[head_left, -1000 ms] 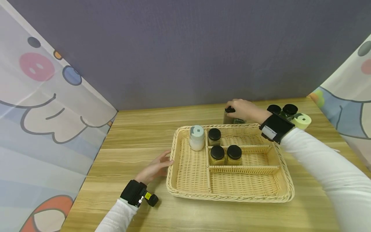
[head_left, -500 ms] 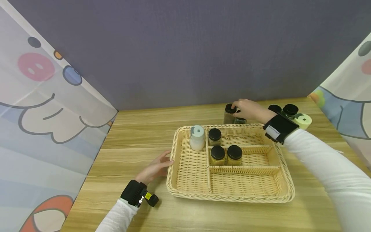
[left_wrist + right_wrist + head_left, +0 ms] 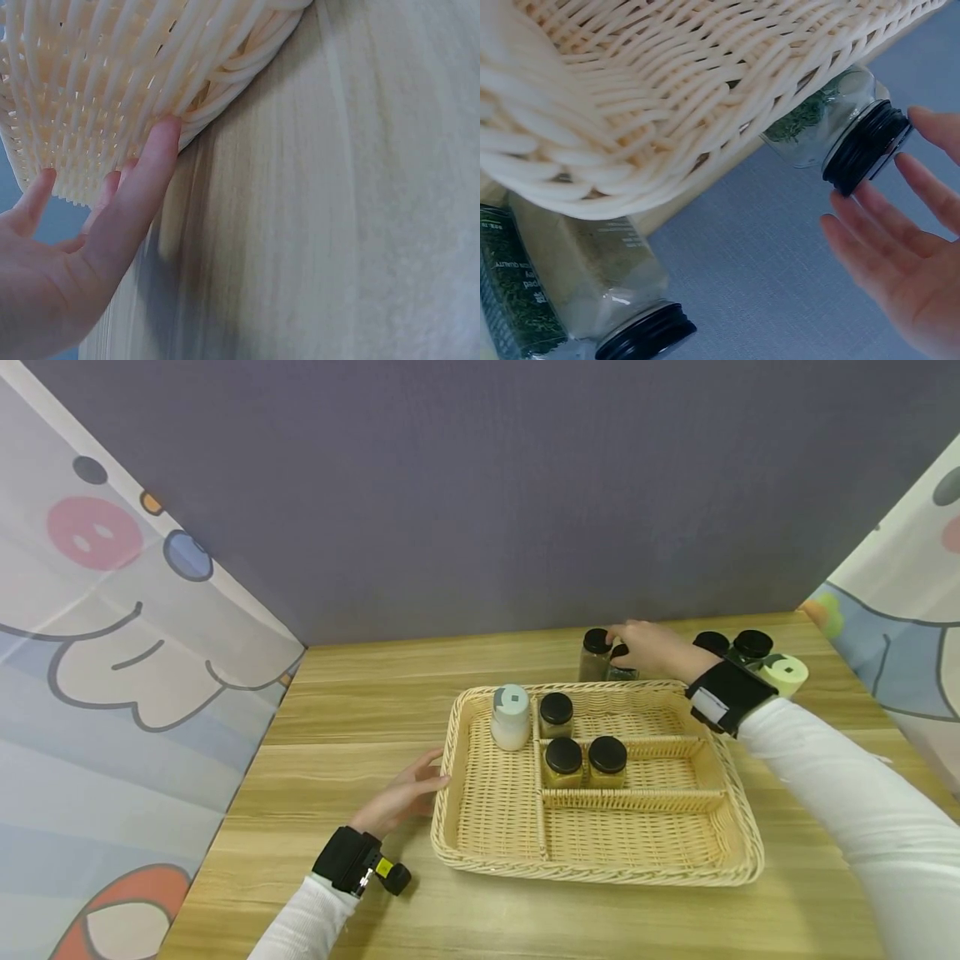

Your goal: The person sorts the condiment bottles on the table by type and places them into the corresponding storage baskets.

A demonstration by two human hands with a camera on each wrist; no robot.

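Observation:
In the head view a wicker basket [image 3: 600, 874] with compartments stands on the wooden table. My left hand [image 3: 397, 797] touches its left wall with extended fingers; the left wrist view shows the thumb [image 3: 154, 154] against the weave. Behind the basket my right hand [image 3: 656, 649] is at the black lid of a small glass jar of green dried herbs [image 3: 802, 124]. In the right wrist view its fingers are spread around that lid, without a plain grip. Beside it stands a taller black-lidded jar of brownish spice [image 3: 595, 662]. The basket partly hides both jars.
Inside the basket are a white shaker [image 3: 510, 718] with a pale green top, a black-lidded jar [image 3: 557, 717] and two yellow-filled jars [image 3: 562, 764]. Black-lidded jars [image 3: 752, 646] and a pale yellow-green container [image 3: 783, 672] stand behind my right wrist. A grey wall [image 3: 480, 510] borders the table's back.
My right hand has let go of the taller spice jar's lid and shifted right to the herb jar. The left hand and basket stay put.

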